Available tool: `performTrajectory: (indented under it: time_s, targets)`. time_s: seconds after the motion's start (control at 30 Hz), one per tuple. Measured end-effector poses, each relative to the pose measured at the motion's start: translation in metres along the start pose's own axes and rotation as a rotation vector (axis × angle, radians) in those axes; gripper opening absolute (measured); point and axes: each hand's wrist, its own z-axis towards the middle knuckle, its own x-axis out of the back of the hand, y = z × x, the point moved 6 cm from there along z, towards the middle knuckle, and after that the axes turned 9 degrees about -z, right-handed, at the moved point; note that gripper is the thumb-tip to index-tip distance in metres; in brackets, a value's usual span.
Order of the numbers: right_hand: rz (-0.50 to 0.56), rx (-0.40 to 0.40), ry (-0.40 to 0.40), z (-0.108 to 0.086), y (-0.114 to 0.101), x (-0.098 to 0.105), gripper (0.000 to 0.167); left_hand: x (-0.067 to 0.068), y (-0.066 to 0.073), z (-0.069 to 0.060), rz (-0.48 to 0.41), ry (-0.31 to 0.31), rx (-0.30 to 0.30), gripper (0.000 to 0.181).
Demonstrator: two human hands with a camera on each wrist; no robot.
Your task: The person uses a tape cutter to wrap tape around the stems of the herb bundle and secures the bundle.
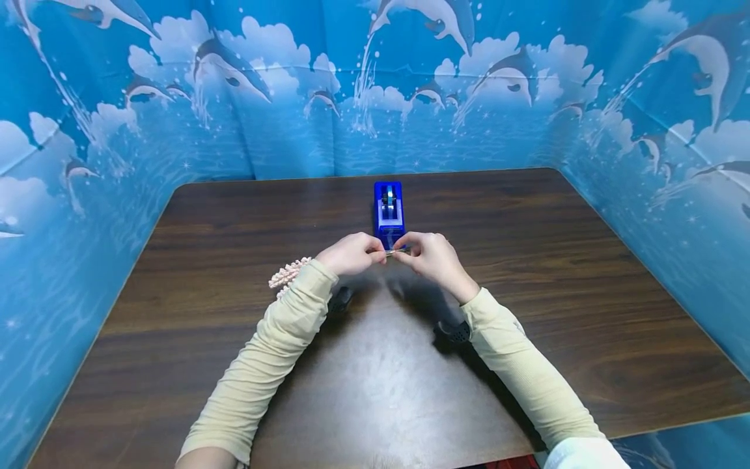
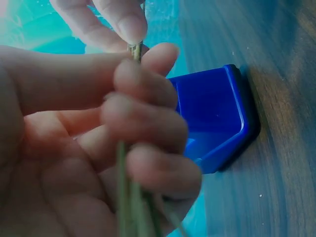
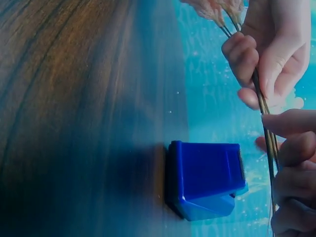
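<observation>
A bundle of thin dried-flower stems (image 3: 269,143) runs between both hands, with pale pink flower heads (image 1: 288,273) beyond the left hand. My left hand (image 1: 351,253) grips the stems, its fingers curled round them. Close by on the right, my right hand (image 1: 429,256) pinches the same stems between thumb and fingers. In the left wrist view, the fingertips of both hands nearly meet on the bundle, and stem ends (image 2: 133,202) show below, blurred. Just beyond the hands stands a blue tape dispenser (image 1: 389,208) with a roll in it. Fingers hide part of the bundle.
The dark wood-grain table (image 1: 222,312) reaches out on both sides of the arms. A blue curtain (image 1: 293,137) printed with dolphins hangs round its far and side edges. Black wrist devices (image 1: 454,331) sit under the sleeves.
</observation>
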Motion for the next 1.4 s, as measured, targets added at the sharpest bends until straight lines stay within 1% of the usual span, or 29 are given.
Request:
performTrajectory:
  time_s: [0.2, 0.33, 0.47, 0.57, 0.7, 0.77, 0.83, 0.9, 0.97, 1.07, 1.13, 1.2, 1.27, 1.4]
  targets:
    - [-0.096, 0.011, -0.06, 0.0, 0.002, 0.002, 0.024, -0.001, 0.001, -0.004, -0.013, -0.051, 0.006, 0.022]
    - [-0.2, 0.044, -0.067, -0.002, 0.0, 0.002, 0.024, 0.001, 0.001, -0.005, 0.006, -0.075, 0.012, 0.024]
    - [-0.301, 0.097, -0.05, -0.005, -0.005, 0.001, 0.022, 0.002, 0.0, -0.006, 0.029, -0.061, 0.011, 0.019]
    - [-0.324, 0.145, -0.018, -0.006, -0.008, 0.003, 0.02, 0.002, -0.001, -0.005, 0.024, -0.036, 0.007, 0.017]
    - [-0.281, 0.224, 0.021, -0.007, -0.011, 0.006, 0.018, 0.001, -0.003, -0.004, -0.015, -0.003, 0.03, 0.015]
    - [-0.243, 0.254, 0.018, -0.007, -0.011, 0.006, 0.017, 0.001, -0.004, -0.003, -0.036, 0.012, 0.043, 0.014]
    - [-0.204, 0.257, 0.001, -0.006, -0.009, 0.006, 0.016, 0.002, -0.003, -0.003, -0.053, 0.024, 0.054, 0.013]
    - [-0.169, 0.252, -0.04, -0.004, -0.007, 0.005, 0.015, 0.003, -0.002, -0.003, -0.06, 0.032, 0.055, 0.012]
    - [-0.121, 0.238, -0.101, -0.002, -0.004, 0.003, 0.015, 0.004, -0.002, -0.003, -0.05, 0.046, 0.058, 0.011]
    - [-0.046, 0.21, -0.201, -0.002, 0.0, -0.001, 0.018, 0.005, -0.002, -0.004, -0.017, 0.072, 0.059, 0.008]
    - [0.001, 0.182, -0.248, -0.002, 0.003, -0.001, 0.021, 0.006, -0.002, -0.004, 0.009, 0.089, 0.051, 0.007]
    - [0.03, 0.156, -0.262, -0.003, 0.005, -0.001, 0.02, 0.006, -0.001, -0.003, 0.023, 0.106, 0.045, 0.006]
    - [0.045, 0.136, -0.258, -0.003, 0.007, 0.0, 0.019, 0.005, -0.001, -0.002, 0.03, 0.117, 0.044, 0.007]
    - [0.052, 0.115, -0.24, -0.002, 0.008, 0.001, 0.016, 0.005, -0.002, -0.001, 0.028, 0.131, 0.073, 0.006]
